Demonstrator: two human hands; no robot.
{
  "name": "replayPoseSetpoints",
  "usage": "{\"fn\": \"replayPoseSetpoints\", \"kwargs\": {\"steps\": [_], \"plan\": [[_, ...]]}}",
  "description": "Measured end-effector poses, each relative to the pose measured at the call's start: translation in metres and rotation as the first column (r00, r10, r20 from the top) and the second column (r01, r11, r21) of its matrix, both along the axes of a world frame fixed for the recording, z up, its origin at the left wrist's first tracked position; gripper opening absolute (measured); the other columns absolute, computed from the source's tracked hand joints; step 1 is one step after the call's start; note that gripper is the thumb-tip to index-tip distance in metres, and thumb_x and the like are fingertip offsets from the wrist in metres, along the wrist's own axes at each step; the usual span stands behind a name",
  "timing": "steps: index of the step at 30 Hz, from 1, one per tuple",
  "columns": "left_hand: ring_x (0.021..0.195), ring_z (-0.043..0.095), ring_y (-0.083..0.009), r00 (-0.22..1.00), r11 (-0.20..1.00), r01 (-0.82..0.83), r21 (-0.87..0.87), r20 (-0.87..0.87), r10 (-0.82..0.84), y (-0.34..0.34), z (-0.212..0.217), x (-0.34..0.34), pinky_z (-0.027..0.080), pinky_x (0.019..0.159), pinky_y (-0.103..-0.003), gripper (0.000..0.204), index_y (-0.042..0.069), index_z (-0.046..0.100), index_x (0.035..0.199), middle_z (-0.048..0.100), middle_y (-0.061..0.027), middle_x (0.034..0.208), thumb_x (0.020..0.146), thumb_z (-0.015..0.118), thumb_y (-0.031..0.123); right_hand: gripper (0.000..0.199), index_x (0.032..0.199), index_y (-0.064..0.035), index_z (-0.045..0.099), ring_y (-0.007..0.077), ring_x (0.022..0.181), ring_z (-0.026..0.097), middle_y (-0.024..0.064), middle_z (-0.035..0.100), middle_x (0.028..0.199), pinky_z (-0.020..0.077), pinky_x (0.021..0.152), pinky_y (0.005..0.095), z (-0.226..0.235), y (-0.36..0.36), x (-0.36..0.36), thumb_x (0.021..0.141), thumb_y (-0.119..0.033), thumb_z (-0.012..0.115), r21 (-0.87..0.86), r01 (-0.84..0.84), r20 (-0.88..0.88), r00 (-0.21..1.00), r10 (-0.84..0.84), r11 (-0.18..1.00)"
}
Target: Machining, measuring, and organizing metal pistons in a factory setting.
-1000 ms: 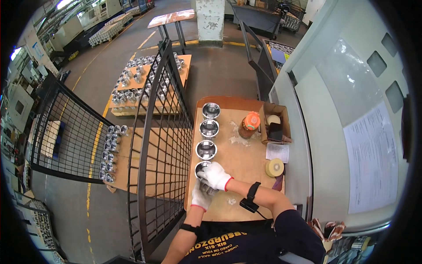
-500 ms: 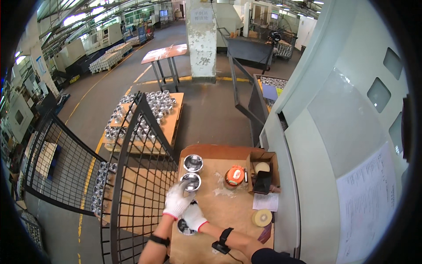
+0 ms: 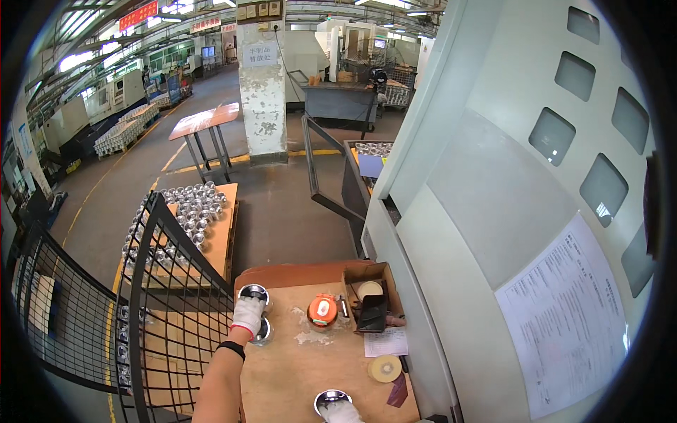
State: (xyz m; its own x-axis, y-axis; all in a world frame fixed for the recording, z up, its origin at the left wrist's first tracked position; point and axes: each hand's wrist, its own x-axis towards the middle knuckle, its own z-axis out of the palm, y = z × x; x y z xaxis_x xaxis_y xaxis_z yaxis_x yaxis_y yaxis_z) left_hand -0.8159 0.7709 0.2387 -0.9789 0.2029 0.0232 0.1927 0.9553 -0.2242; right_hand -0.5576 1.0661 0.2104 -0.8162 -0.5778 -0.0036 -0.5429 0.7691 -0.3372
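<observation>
My left hand (image 3: 248, 314), in a white knit glove, reaches to the table's far left. Its fingers are closed at the near rim of a shiny cup-shaped metal part (image 3: 255, 290). A second such part (image 3: 263, 330) stands just nearer, beside the wrist and partly covered by it. At the lower edge, my right hand (image 3: 343, 412), also gloved, grips another cup-shaped metal part (image 3: 330, 397) by its rim; the picture's edge cuts this hand off. All three parts show dark hollow insides.
On the wooden tabletop (image 3: 289, 384) are an orange-topped round object (image 3: 323, 310), a cardboard box (image 3: 395, 296), a paper sheet (image 3: 386, 342) and a tape roll (image 3: 385, 368). A black mesh fence (image 3: 180, 310) borders the left, a grey machine (image 3: 451, 211) the right. Beyond stands a loaded pallet (image 3: 224, 236).
The view has swung right and up. My hands, close together before, are now apart: the left is at the farthest metal part, the right has moved nearer and rightward, gripping one.
</observation>
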Motion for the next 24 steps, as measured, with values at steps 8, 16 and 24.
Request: {"fn": "replayPoseSetpoints", "kwargs": {"steps": [8, 16, 24], "plan": [[0.086, 0.067, -0.0333, 0.983, 0.980, -0.142, 0.137, -0.097, 0.155, 0.047, -0.009, 0.123, 0.052, 0.083, -0.042, 0.017, 0.012, 0.073, 0.086, 0.069, -0.0178, 0.089, 0.074, 0.060, 0.013, 0.013, 0.083, -0.0116, 0.063, 0.0324, 0.066, 0.064, 0.0139, 0.064, 0.072, 0.0504, 0.060, 0.0449, 0.044, 0.026, 0.013, 0.073, -0.019, 0.062, 0.050, 0.109, 0.136, 0.984, -0.115, 0.993], [0.086, 0.069, -0.0294, 0.932, 0.844, -0.360, 0.398, 0.188, 0.309, 0.105, 0.022, 0.356, 0.053, 0.074, -0.042, 0.028, 0.013, 0.071, 0.100, 0.069, -0.0132, 0.090, 0.072, 0.066, 0.019, 0.024, 0.093, -0.0089, 0.063, 0.0344, 0.082, 0.065, 0.0181, 0.066, 0.085, 0.0511, 0.075, 0.0462, 0.036, 0.065, 0.095, 0.073, -0.022, 0.062, 0.226, 0.055, -0.060, 0.997, -0.043, 0.973], [0.069, 0.066, -0.0316, 0.930, 0.733, -0.334, 0.592, 0.080, 0.359, 0.077, 0.074, 0.609, 0.051, 0.062, -0.045, 0.021, 0.009, 0.067, 0.086, 0.067, -0.0132, 0.074, 0.066, 0.063, 0.010, 0.036, 0.094, -0.0105, 0.069, 0.0339, 0.087, 0.068, 0.0187, 0.069, 0.091, 0.0538, 0.081, 0.0437, 0.064, 0.048, 0.197, 0.065, -0.031, 0.073, 0.350, -0.073, 0.137, 0.990, 0.026, 0.934]]}}
